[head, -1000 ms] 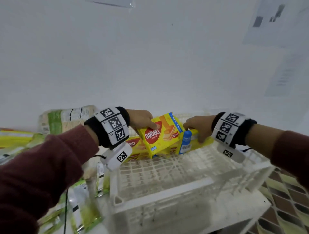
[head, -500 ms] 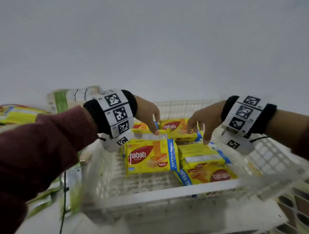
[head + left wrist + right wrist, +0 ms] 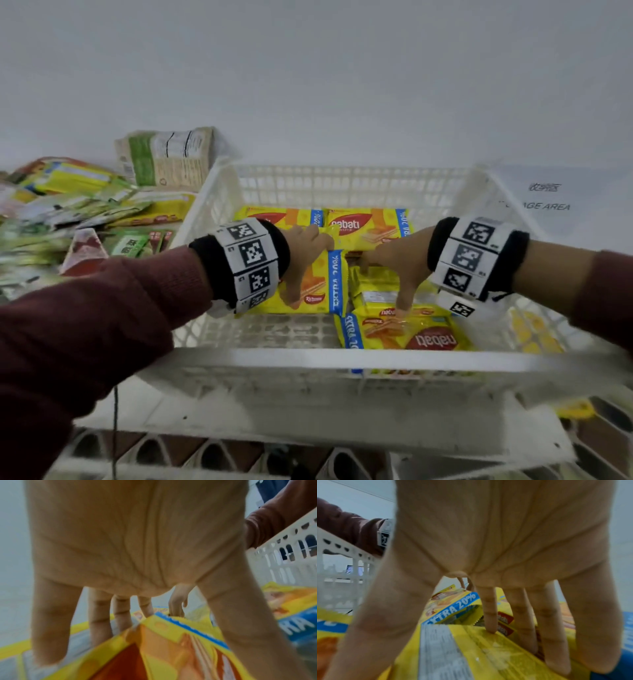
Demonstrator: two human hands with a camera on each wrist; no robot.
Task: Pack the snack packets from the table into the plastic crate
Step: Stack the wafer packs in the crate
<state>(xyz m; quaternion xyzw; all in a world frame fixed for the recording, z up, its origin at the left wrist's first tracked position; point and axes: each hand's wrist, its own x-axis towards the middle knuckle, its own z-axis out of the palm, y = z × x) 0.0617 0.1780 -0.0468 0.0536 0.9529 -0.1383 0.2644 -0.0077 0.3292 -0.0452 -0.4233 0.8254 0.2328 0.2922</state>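
Here your two hands are both down inside the white slotted plastic crate (image 3: 346,363), which sits on the white desk (image 3: 445,431) against the wall. Your left hand (image 3: 306,255) spans a yellow Nabati wafer packet with a blue "extra" stripe (image 3: 320,284) lying at the crate's left; the head camera shows only the thumb reaching toward its near edge. The left wrist view adds what that hides: the fingers (image 3: 101,615) are straight and spread, dropping behind the packet's far edge while the thumb stands on the near side, with the packet (image 3: 171,649) between them. Whether they actually squeeze it you cannot tell.

Your right hand (image 3: 394,263) covers a yellow packet turned back-side up (image 3: 376,296), lying just right of the first. From the head you see one digit pressing down near its front edge; the right wrist camera shows the printed grey label panel (image 3: 440,649) on that packet and the straight, splayed fingers (image 3: 489,609) with tips touching its yellow film.

Further Nabati packets lie flat in the crate: two along the far wall (image 3: 366,226) and one upside-down at the near right (image 3: 411,334). Only the head view shows the blurred pile of green and yellow snack packets (image 3: 85,212) left of the crate on the desk.
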